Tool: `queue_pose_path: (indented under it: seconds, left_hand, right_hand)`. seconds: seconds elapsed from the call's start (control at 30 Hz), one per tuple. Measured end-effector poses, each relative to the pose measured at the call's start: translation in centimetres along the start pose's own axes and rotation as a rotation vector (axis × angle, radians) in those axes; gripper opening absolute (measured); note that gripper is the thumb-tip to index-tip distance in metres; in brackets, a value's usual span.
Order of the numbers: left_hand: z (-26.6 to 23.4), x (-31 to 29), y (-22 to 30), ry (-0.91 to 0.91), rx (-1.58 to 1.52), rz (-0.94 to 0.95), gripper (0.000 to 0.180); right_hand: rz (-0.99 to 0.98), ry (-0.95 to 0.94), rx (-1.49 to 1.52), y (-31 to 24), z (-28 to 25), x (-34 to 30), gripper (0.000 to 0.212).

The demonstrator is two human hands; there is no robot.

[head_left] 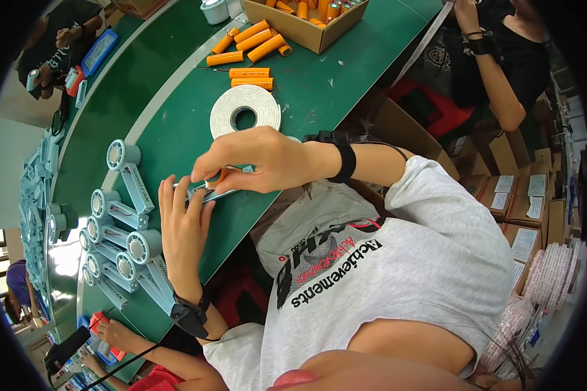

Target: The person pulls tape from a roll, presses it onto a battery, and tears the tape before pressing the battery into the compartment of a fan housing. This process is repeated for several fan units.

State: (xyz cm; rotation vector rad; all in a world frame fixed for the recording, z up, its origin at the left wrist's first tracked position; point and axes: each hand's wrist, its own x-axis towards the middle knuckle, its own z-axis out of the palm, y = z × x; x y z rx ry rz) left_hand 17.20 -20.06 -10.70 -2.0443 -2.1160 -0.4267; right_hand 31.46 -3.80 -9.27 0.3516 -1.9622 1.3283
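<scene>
Both of my hands meet over the green table at a light-blue handheld fan housing (231, 191), which lies partly hidden under the fingers. My left hand (181, 234) is closed around the near side of that housing, its fingertips along the edge. From the right, my right hand (261, 159) reaches over it and pinches a small orange piece (216, 178), which looks like a battery cell; most of it is covered. A roll of white foam tape (220, 116) lies flat just beyond my right hand.
Several light-blue handheld fans (143, 246) lie left of my left hand. Loose orange battery cells (251, 73) lie beyond the tape, near a cardboard box (316, 40) of more cells. A green belt (137, 72) runs behind. Other people's arms (502, 98) show right and lower left.
</scene>
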Motion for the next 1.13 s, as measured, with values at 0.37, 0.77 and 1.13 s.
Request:
queue_pose_path:
  seconds: [0.37,0.77,1.13]
  left_hand:
    - [0.5,0.7,1.4,-0.061,0.148,-0.077,0.022]
    - [0.7,0.7,-1.3,0.018,-0.483,-0.094,0.019]
    - [2.9,0.3,-1.8,0.286,-0.473,-0.132,0.003]
  right_hand:
    - [0.223,-0.001,-0.121,-0.4,1.0,-1.2,0.030]
    - [0.078,0.139,-0.289,0.0,3.5,-3.7,0.031]
    - [0.058,-0.172,-0.833,3.3,5.9,-3.9,0.030]
